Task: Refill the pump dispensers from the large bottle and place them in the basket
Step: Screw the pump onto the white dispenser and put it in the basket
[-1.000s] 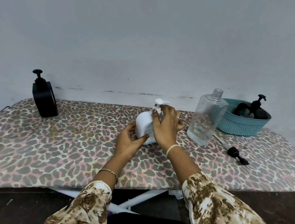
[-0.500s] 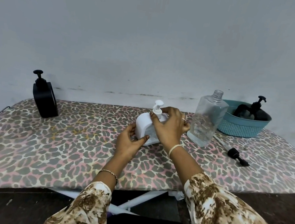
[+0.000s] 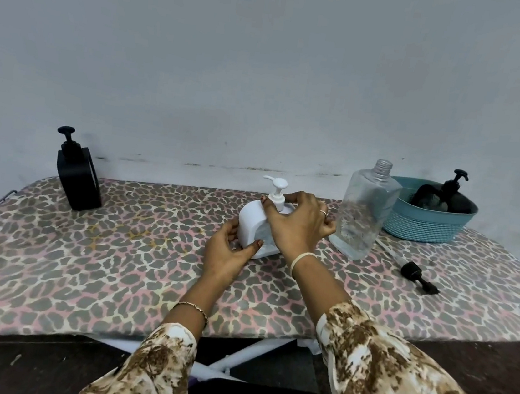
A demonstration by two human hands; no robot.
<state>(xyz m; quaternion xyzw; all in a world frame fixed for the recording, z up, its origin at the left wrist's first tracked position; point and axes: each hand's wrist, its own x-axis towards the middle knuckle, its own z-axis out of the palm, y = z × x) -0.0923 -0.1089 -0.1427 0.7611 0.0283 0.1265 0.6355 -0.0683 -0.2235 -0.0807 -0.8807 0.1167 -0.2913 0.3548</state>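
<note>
A white pump dispenser stands in the middle of the leopard-print board. My left hand grips its lower left side. My right hand is curled round its top at the base of the white pump head. To the right stands the large clear bottle, uncapped, with a little liquid at the bottom. Behind it sits a teal basket holding a black pump dispenser. Another black pump dispenser stands at the far left.
A loose black pump head with its tube lies on the board right of the clear bottle. The board runs against a pale wall; its front edge drops to white legs and a dark floor.
The white pump head has turned from pointing right to pointing left, and now stands free above my right hand, whose fingers have slid down to its collar. My left hand has stayed put.
</note>
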